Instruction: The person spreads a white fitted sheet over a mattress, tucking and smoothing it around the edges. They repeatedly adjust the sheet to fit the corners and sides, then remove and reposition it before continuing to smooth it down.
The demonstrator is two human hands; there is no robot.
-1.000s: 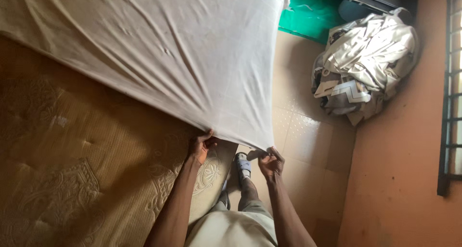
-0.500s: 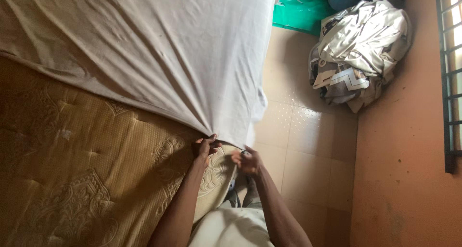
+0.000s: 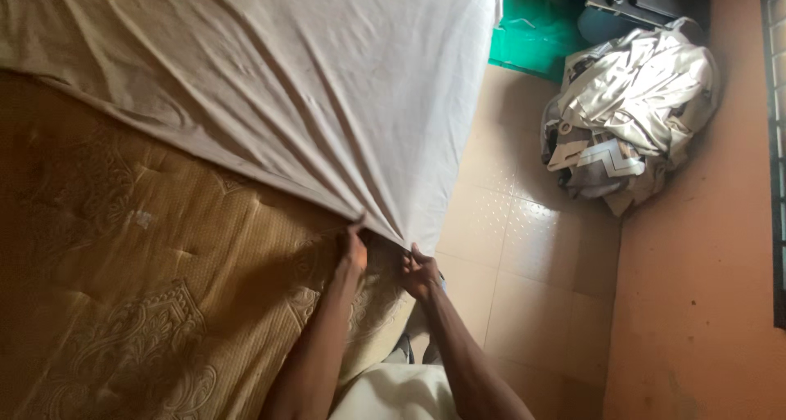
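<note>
Hands [image 3: 385,260] at sheet [image 3: 286,92] corner edge

The sheet [image 3: 311,101] is thin, matt, creased cotton-like cloth. The mattress [image 3: 139,305] wears quilted woven fabric with a raised pattern and slight sheen. The floor [image 3: 524,256] is glossy tile; the heaped bedding [image 3: 639,101] looks satiny.

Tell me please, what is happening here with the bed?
A person stands at the corner of a bare, gold-patterned mattress. The left hand and the right hand both grip one corner of a white sheet, pulled taut at that corner. The sheet covers only part of the mattress. A pile of crumpled bedding lies on the tiled floor.
</note>
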